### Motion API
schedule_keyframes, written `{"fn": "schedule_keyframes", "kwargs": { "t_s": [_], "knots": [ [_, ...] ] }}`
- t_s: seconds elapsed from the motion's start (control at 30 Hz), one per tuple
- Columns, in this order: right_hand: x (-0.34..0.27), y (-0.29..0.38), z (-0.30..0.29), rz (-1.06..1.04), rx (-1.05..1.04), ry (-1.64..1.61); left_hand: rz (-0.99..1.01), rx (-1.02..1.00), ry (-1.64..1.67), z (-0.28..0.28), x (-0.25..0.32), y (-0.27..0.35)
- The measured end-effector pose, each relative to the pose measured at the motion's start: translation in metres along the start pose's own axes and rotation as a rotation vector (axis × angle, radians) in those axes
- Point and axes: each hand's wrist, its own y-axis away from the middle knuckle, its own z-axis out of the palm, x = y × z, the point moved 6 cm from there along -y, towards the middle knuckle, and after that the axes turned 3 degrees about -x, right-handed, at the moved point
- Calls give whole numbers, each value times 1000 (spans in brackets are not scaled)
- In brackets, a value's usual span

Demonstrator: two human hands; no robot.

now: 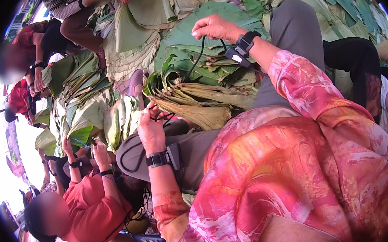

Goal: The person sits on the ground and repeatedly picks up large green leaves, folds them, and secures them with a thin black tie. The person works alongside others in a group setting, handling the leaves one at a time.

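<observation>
My left hand, at the centre left, has its fingers closed on a thin black cord; a loop of cord hangs over my left knee. My right hand is raised at the upper middle and pinches black cord between thumb and fingers. From there the cord slants down to a bundle of folded, partly dried large leaves, lying between my hands with its gathered stem ends toward the left. Whether the cord circles the bundle is hidden. Each wrist wears a black strap with a small device.
Flat green leaves lie beyond the bundle, with pale stacked leaves to their left. A co-worker in a red shirt sits close at lower left, hands on a blue cord. Other people sit at upper left and far right.
</observation>
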Motion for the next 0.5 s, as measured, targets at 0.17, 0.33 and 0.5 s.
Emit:
{"fn": "schedule_keyframes", "kwargs": {
  "t_s": [0.17,0.33,0.5],
  "knots": [
    [27,-6,53,-164,-178,448,17,48,147,-12,-9,-5],
    [62,13,127,-169,-396,453,-43,143,225,-22,-19,-9],
    [62,25,148,-249,-407,580,-79,314,82,-34,-25,-4]
  ]
}}
